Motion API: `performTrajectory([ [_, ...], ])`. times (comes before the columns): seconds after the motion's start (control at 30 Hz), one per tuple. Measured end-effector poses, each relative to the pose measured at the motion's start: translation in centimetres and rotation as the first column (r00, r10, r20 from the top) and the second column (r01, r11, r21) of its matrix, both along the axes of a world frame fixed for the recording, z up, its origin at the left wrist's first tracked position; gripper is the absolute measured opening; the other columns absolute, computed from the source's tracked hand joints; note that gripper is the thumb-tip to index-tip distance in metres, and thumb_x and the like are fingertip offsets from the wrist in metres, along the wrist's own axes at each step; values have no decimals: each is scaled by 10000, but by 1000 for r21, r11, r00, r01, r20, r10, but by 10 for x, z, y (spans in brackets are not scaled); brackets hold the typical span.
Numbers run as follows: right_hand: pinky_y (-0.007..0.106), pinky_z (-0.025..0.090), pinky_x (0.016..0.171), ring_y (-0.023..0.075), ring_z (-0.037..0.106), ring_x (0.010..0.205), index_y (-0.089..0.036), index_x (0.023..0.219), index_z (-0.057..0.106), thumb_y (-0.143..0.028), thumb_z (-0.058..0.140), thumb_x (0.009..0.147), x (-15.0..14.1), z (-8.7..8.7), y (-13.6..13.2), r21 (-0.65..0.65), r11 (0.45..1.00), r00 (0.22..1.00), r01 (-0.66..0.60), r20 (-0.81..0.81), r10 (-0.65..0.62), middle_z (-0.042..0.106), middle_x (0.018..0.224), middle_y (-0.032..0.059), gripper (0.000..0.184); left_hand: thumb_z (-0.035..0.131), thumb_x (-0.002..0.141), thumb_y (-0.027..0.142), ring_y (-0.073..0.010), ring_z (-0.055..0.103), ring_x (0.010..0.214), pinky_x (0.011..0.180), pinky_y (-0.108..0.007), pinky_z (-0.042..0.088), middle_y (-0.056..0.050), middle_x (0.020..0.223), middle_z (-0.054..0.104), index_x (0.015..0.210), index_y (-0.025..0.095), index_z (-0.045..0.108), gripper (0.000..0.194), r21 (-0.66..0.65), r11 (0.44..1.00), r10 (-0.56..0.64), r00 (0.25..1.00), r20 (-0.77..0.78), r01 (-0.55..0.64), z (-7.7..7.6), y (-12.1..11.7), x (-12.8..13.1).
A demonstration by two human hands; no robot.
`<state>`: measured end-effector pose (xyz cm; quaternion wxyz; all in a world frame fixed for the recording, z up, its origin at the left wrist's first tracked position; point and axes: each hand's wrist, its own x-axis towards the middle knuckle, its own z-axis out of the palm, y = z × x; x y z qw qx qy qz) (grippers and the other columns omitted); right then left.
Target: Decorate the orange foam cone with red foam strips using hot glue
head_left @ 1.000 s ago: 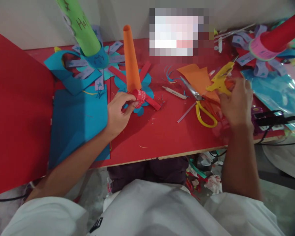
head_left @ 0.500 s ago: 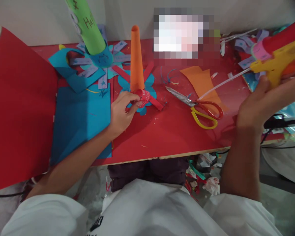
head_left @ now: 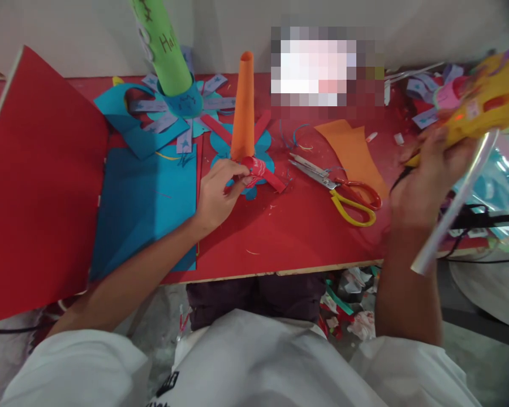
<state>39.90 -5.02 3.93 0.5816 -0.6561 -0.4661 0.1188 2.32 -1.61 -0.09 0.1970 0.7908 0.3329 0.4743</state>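
Observation:
My left hand point(head_left: 216, 195) pinches a red paper strip point(head_left: 261, 169) curled round the foot of an upright orange paper cone point(head_left: 244, 107). The cone stands on a blue paper flower point(head_left: 263, 152) on the red table point(head_left: 288, 226). My right hand point(head_left: 428, 178) is raised over the table's right side and grips a yellow glue gun point(head_left: 483, 113). A long clear glue stick point(head_left: 453, 206) juts from the gun, down toward me. The gun is blurred by motion.
Scissors point(head_left: 339, 189) with red and yellow handles lie between my hands, beside an orange paper scrap point(head_left: 352, 150). A green tube point(head_left: 163, 48) stands on blue paper shapes at the back. Blue point(head_left: 148, 203) and large red point(head_left: 38, 181) sheets lie left. A black cable point(head_left: 483, 217) runs at right.
My right hand lifted the glue gun off the table by the scissors, carried it up and to the right, and turned it so the glue stick points down. My left hand stayed on the red strip.

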Motion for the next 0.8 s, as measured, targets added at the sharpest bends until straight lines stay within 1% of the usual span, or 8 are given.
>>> performTrajectory([
  [0.03,352,369,586,145,340,599,-311,1179,463,-542,539,951,-17,3,-2,126,991,994,-34,-99,46,395,971,22,333,652,1083,413,-169,680,854,812,-384,578,-14,891,721,955,262,677,199,0,1000,1,1000,17,-1,0,0,0],
  [0.1,312,327,516,119,338,556,-302,1094,507,-604,609,941,-49,9,-6,190,976,970,-108,-196,145,442,911,3,353,675,1070,367,-168,673,845,805,-371,569,-16,885,712,949,250,677,169,-8,1000,1,999,54,-1,0,0,1],
  [0.2,311,317,479,124,332,524,-304,1032,525,-693,562,959,-86,13,-9,135,977,947,-163,-258,193,435,802,-23,397,684,1060,322,-167,670,848,789,-351,559,-17,884,703,947,239,679,141,-24,1000,-5,998,66,7,1,-1,1],
  [0.3,328,314,477,121,356,498,-304,952,554,-781,585,934,-108,7,-14,117,942,887,-313,-319,334,481,775,-19,478,686,1054,290,-166,660,852,792,-339,554,-16,881,697,943,234,673,125,-42,999,-5,999,53,7,4,-1,0],
  [0.43,339,269,456,144,381,485,-318,970,638,-900,606,864,-117,-11,-22,68,865,811,-497,-319,490,552,723,-4,593,664,1055,261,-162,648,855,812,-333,544,-15,890,689,941,224,659,120,-74,997,-1,999,53,5,5,-1,-2],
  [0.57,332,314,465,142,420,486,-282,899,701,-843,642,900,-118,-26,-30,42,774,741,-631,-260,619,573,676,9,564,646,1059,282,-162,646,849,809,-329,542,-15,879,685,939,224,655,135,-72,997,14,999,40,-11,4,-2,-2],
  [0.67,342,393,488,153,477,502,-270,872,731,-834,641,909,-119,-31,-31,14,754,734,-656,-219,643,630,697,27,572,636,1061,285,-173,656,856,815,-344,550,-22,885,692,928,229,650,145,-90,996,28,1000,-2,-28,6,-2,-2],
  [0.8,348,443,496,179,560,550,-283,868,736,-813,652,916,-123,-30,-27,61,746,687,-663,-346,639,672,744,41,539,643,1059,290,-179,669,878,830,-356,554,-26,911,708,942,232,654,132,-108,993,40,999,-30,-43,8,-2,-3],
])
